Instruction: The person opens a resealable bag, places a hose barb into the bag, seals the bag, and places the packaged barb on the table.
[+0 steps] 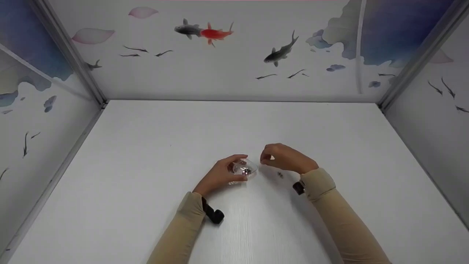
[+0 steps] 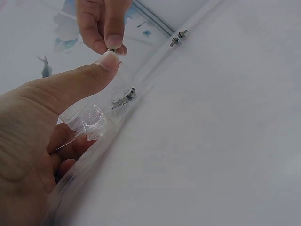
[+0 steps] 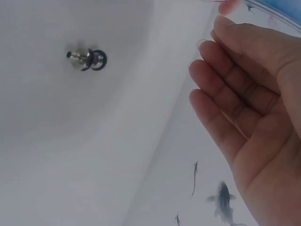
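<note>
My left hand (image 1: 221,172) holds a small clear plastic container (image 1: 253,167), its thumb on the near side and fingers round the far side. Crinkled clear film (image 2: 91,120) shows under the thumb, and small shiny metal pieces (image 2: 123,100) lie inside the container. Just right of it, my right hand (image 1: 285,157) is raised over the table with thumb and forefinger together. A tiny metal piece (image 2: 111,50) shows at the pinching tips in the left wrist view, mostly hidden. Below that hand lie small metal fittings with black rings (image 3: 88,59) on the table.
The white table (image 1: 146,128) carries the container and the loose fittings. White panels painted with fish (image 1: 278,54) rise at the back and both sides, joined by grey metal posts (image 1: 69,51). Each wrist wears a black camera (image 1: 216,216).
</note>
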